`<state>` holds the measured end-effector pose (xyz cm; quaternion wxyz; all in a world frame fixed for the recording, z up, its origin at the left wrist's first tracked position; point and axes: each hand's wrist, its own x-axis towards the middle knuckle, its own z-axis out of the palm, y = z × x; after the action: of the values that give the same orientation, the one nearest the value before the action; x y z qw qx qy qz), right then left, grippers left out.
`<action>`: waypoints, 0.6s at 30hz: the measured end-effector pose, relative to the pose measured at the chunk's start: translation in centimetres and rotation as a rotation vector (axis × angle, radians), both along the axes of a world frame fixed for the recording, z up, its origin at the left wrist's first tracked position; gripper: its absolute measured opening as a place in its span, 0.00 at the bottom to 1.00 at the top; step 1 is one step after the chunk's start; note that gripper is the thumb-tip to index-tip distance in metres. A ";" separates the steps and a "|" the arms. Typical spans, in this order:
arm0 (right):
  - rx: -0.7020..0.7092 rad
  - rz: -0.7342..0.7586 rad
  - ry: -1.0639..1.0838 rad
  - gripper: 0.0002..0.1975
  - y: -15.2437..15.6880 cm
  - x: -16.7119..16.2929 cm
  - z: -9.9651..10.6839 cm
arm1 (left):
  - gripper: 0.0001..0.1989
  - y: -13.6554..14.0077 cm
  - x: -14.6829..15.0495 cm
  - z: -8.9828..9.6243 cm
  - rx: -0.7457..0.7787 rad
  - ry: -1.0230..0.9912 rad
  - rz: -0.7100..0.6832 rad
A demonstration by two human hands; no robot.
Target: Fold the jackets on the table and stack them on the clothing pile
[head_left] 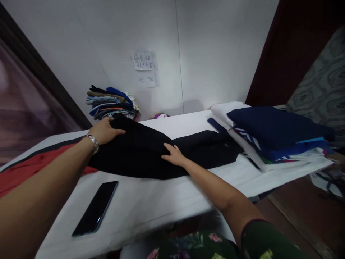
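A long black garment (140,151), perhaps trousers folded lengthwise, lies across the white-covered table (151,201). A small pale mark shows near its right end. At its far left edge my left hand (104,131) holds the cloth, thumb on top and the fingers partly hidden by the fabric. My right hand (174,155) rests on the middle of the garment with fingers spread. Red cloth with a dark edge (40,162) lies partly under the black garment's left end, behind my left forearm.
A dark phone (95,208) lies near the front edge. Folded clothes (110,102) are stacked at the back left. A larger pile with a navy piece on top (275,126) stands at the right. Handwritten paper notes (145,64) hang on the white wall.
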<state>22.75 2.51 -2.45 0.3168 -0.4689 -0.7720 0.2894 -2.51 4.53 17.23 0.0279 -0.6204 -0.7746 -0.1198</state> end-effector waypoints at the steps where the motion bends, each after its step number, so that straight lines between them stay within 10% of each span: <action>1: -0.051 -0.031 0.131 0.38 0.1 0.2 0.2 | 0.37 0.0 0.6 0.6 0.000 0.027 -0.016; 8: -0.217 0.024 0.292 0.36 -0.6 -0.5 1.1 | 0.37 0.5 5.2 3.2 -0.015 0.162 -0.071; 18: -0.532 0.020 1.074 0.29 1.0 2.8 2.4 | 0.36 1.6 19.0 6.1 0.023 0.288 -0.333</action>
<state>25.51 3.46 -0.08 0.5317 -0.3128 -0.4093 0.6722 16.48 6.08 23.31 0.1252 -0.7500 -0.6481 -0.0419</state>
